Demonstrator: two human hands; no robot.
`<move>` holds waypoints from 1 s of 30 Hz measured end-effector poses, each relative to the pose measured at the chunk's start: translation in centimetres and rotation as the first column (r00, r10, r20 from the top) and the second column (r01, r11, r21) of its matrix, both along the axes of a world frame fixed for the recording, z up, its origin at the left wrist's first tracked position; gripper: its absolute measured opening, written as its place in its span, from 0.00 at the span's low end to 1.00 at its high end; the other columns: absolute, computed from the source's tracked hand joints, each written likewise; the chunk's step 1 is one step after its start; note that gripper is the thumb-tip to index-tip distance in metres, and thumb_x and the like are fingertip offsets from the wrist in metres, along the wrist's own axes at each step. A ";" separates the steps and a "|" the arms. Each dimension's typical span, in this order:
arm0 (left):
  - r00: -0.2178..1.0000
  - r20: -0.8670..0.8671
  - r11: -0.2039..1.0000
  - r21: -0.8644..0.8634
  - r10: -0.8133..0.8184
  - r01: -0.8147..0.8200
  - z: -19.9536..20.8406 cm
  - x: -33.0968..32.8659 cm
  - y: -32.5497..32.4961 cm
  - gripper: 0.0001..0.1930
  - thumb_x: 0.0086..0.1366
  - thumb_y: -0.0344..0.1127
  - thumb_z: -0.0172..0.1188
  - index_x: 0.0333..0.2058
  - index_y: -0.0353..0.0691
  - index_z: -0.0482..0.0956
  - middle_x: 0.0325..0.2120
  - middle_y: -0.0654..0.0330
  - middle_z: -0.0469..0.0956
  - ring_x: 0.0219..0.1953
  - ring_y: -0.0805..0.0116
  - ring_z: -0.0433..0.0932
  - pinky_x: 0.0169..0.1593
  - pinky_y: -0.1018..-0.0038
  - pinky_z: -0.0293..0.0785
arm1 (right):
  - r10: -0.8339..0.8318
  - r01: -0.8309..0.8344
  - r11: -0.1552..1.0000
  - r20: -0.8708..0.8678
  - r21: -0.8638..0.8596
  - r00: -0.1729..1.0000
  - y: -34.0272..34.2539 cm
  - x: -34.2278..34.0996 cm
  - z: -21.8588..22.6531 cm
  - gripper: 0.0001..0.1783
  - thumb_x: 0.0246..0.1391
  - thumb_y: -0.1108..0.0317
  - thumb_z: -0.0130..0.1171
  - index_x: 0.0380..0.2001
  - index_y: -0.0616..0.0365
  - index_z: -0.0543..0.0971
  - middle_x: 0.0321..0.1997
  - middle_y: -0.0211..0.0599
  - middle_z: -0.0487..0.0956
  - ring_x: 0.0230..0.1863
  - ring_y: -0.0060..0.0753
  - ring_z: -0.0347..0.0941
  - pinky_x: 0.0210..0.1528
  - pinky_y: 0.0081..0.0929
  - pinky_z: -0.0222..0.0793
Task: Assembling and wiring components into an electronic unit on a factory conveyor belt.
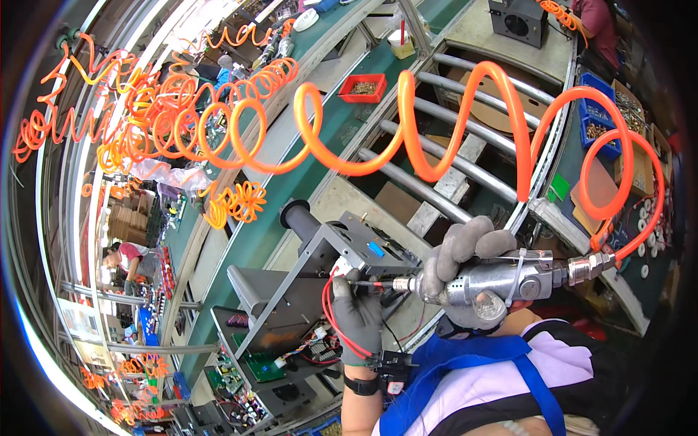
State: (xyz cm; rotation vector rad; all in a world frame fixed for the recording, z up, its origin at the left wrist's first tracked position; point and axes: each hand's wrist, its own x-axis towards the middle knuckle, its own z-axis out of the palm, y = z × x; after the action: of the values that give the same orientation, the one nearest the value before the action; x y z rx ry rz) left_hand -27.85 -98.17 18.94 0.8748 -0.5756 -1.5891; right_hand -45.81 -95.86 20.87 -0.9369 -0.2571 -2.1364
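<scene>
My right hand [440, 270] is wrapped around the air screwdriver [476, 280], its long axis running leftward to the bit [378, 283] at my left hand [358, 312]. The left, nearer the metal frame [356, 251] just beyond, has bunched fingers; what they pinch, I cannot tell.

We look down from the wearer's head through one wide fisheye camera, close above the left hand [359, 317] and right hand [459, 270].

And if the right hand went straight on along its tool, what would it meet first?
Most likely the left hand, close by the tip of the air tool, though depth there is unclear.
</scene>
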 end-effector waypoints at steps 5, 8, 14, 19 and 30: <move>0.998 0.043 0.999 0.002 0.036 -0.036 0.1 -0.3 -0.1 0.21 0.69 0.49 0.49 0.45 0.33 0.73 0.39 0.56 0.76 0.42 0.65 0.74 0.49 0.66 0.72 | -0.091 0.090 0.995 0.039 0.034 0.995 -0.3 1.0 0.2 0.31 0.53 0.50 0.59 0.52 0.62 0.69 0.43 0.48 0.67 0.38 0.40 0.70 0.27 0.37 0.76; 1.000 -0.020 1.000 -0.018 -0.009 0.008 -0.2 -0.1 -0.1 0.24 0.69 0.52 0.48 0.45 0.34 0.73 0.39 0.55 0.77 0.42 0.64 0.75 0.51 0.64 0.72 | -0.116 0.112 0.993 0.106 0.037 0.988 -1.0 1.1 0.3 0.29 0.52 0.56 0.61 0.52 0.61 0.68 0.43 0.47 0.67 0.38 0.39 0.70 0.27 0.35 0.76; 0.999 -0.038 0.999 0.034 -0.008 0.010 -0.9 0.5 0.2 0.24 0.68 0.52 0.51 0.43 0.31 0.75 0.41 0.53 0.77 0.45 0.60 0.75 0.54 0.63 0.69 | -0.185 0.168 0.980 0.177 0.110 0.967 -1.3 1.1 1.9 0.29 0.49 0.63 0.62 0.54 0.58 0.69 0.43 0.42 0.67 0.33 0.28 0.63 0.23 0.23 0.69; 0.942 0.335 0.989 -0.145 0.014 0.037 -1.3 0.1 1.1 0.13 0.67 0.36 0.51 0.36 0.29 0.76 0.41 0.51 0.76 0.47 0.60 0.75 0.55 0.61 0.71 | -0.224 0.169 0.966 0.310 0.195 0.924 -2.0 -0.8 3.4 0.29 0.47 0.61 0.60 0.52 0.60 0.70 0.39 0.35 0.64 0.30 0.23 0.56 0.24 0.18 0.64; 0.913 0.374 0.984 -0.122 0.164 -0.127 -1.1 0.4 -0.5 0.15 0.61 0.38 0.59 0.42 0.33 0.72 0.23 0.62 0.74 0.23 0.76 0.73 0.25 0.80 0.72 | -0.337 0.132 0.818 0.279 0.560 0.899 -5.4 -7.1 0.3 0.21 0.47 0.51 0.51 0.40 0.55 0.70 0.34 0.35 0.71 0.30 0.25 0.64 0.31 0.23 0.66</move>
State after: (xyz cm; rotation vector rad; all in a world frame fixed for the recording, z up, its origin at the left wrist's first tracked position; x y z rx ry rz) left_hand -27.40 -98.64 17.84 1.1397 -0.8352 -1.2499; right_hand -52.92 -101.26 21.21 -0.2460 0.2865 -2.4212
